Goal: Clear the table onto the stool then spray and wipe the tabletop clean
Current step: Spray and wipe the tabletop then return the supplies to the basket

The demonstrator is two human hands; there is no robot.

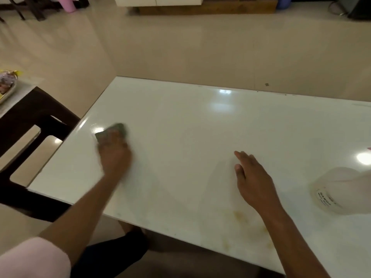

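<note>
1. Head view: yellowish stains (240,215) mark the tabletop (200,125) near edge, nearer the right hand (254,177), whose grip is flat and empty.
2. Farther left, the left hand (115,155) presses a blurred cloth (112,132) near the corner.
3. Stains lie right of and nearer than the cloth.

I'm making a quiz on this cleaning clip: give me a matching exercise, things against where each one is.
Things:
1. cloth
2. spray bottle
3. yellowish stain
4. tray of items

Places:
A. lying at the table's right edge
B. under the left hand
C. on the stool, left of the table
D. near edge, beside the right wrist

Pairs: 1-B, 2-A, 3-D, 4-C
</note>
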